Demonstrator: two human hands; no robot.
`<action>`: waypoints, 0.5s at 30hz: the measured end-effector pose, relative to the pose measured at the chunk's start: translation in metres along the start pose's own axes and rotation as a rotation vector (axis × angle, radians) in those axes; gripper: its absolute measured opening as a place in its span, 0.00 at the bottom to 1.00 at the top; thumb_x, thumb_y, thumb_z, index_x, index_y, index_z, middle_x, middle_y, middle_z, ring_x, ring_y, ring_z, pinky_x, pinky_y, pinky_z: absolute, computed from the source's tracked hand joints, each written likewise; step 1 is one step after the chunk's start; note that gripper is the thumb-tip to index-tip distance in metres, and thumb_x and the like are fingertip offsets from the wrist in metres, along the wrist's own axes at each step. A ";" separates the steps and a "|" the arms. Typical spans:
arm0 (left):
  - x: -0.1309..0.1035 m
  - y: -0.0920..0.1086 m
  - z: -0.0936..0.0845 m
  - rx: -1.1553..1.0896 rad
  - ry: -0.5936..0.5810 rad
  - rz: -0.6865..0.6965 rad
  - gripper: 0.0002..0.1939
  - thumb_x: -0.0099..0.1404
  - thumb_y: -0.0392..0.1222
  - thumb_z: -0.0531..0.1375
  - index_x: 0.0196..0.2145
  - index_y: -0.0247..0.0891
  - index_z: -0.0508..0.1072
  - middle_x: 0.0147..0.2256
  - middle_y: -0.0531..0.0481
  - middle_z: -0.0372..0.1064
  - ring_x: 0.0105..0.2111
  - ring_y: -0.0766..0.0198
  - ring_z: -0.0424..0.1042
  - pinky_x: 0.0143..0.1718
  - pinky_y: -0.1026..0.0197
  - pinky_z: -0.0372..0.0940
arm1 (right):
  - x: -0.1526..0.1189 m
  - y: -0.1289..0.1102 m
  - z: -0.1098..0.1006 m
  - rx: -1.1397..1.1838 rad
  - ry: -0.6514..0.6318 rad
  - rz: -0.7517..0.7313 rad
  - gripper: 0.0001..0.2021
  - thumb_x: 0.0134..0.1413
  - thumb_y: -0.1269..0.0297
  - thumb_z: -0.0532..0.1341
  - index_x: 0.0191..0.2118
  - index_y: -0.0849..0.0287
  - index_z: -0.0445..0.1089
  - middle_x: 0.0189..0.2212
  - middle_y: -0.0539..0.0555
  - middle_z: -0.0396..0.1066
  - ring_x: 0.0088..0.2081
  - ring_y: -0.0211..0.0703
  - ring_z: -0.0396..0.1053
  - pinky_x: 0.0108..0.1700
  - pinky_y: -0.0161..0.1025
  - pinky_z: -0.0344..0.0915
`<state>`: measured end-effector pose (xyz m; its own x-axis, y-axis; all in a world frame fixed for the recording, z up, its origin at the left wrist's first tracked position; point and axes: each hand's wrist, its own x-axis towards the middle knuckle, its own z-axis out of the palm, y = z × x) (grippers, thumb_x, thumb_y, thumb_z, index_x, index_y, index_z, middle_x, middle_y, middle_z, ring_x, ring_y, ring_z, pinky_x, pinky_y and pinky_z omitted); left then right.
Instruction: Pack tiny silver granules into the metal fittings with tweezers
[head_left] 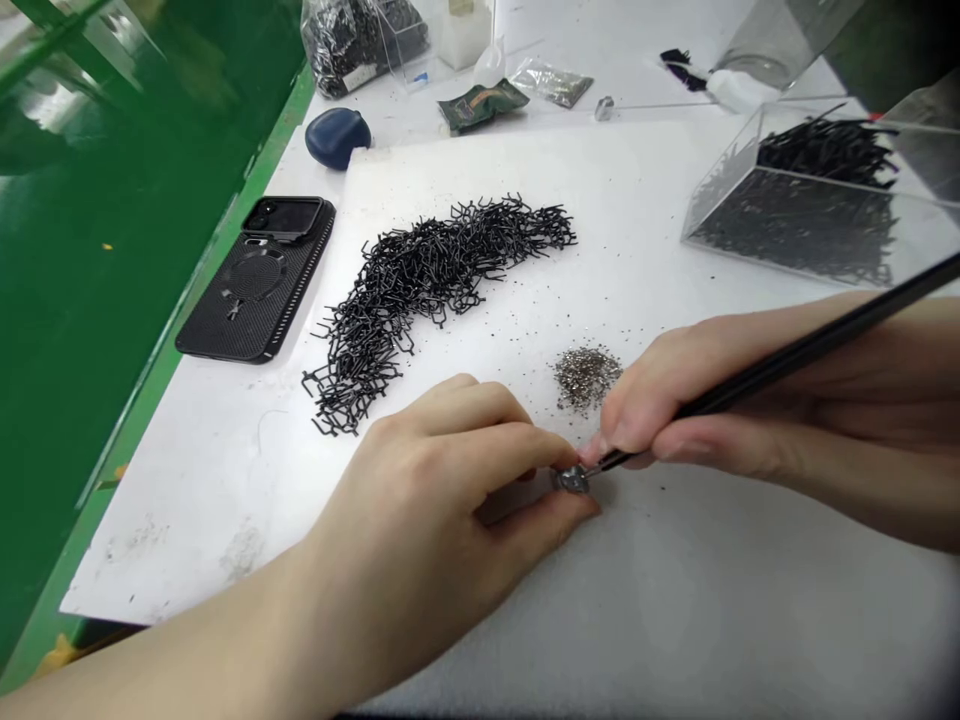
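Between the thumb and index finger of my left hand [457, 480] is a small silvery metal piece [573, 480], held low over the white work surface [675, 600]. My right hand [720, 400] grips a slim black tool [787, 365] like a pen. Its thin metal tip touches or nearly touches the right side of the metal piece; the exact contact is too small to make out. Just beyond the fingers lies a little heap of shiny brownish grains [587, 378]. A curved pile of bent black pieces [427, 270] spreads farther back.
A black phone [240, 285] lies at the left edge, near a dark blue rounded object [337, 138]. At the right stands a clear box [795, 225] of black strips. Behind are a green packet [484, 104], a small plastic bag [553, 82] and a clear jar [780, 40].
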<state>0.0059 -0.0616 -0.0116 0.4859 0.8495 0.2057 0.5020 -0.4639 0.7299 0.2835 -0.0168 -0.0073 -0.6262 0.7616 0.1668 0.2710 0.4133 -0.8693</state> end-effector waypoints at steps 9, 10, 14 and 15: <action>-0.002 0.003 -0.006 -0.008 -0.006 0.005 0.05 0.74 0.30 0.77 0.45 0.35 0.93 0.38 0.51 0.86 0.35 0.67 0.83 0.35 0.68 0.76 | -0.002 0.007 0.000 0.062 -0.050 0.009 0.10 0.70 0.62 0.79 0.51 0.36 0.90 0.43 0.42 0.92 0.40 0.47 0.89 0.40 0.37 0.87; -0.003 0.002 -0.005 -0.009 0.005 0.006 0.05 0.73 0.29 0.77 0.44 0.35 0.93 0.38 0.51 0.86 0.35 0.68 0.83 0.35 0.68 0.75 | -0.002 0.007 0.000 0.064 -0.049 0.015 0.10 0.71 0.61 0.79 0.51 0.35 0.90 0.43 0.42 0.92 0.41 0.47 0.89 0.40 0.37 0.87; -0.002 0.000 -0.001 -0.017 0.017 0.018 0.04 0.73 0.30 0.77 0.43 0.35 0.93 0.37 0.51 0.85 0.35 0.68 0.83 0.34 0.69 0.74 | -0.003 0.007 0.000 0.083 -0.034 0.036 0.10 0.71 0.59 0.80 0.51 0.33 0.91 0.43 0.41 0.92 0.41 0.48 0.89 0.41 0.38 0.87; -0.001 0.000 0.000 -0.018 0.016 0.020 0.04 0.73 0.30 0.77 0.43 0.35 0.93 0.37 0.52 0.85 0.35 0.68 0.83 0.33 0.69 0.74 | -0.002 0.006 0.001 0.085 -0.032 0.039 0.10 0.70 0.59 0.80 0.51 0.33 0.91 0.43 0.42 0.92 0.40 0.49 0.89 0.41 0.39 0.87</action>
<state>0.0054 -0.0621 -0.0117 0.4838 0.8441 0.2311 0.4795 -0.4766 0.7369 0.2863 -0.0165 -0.0132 -0.6400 0.7592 0.1184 0.2331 0.3387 -0.9116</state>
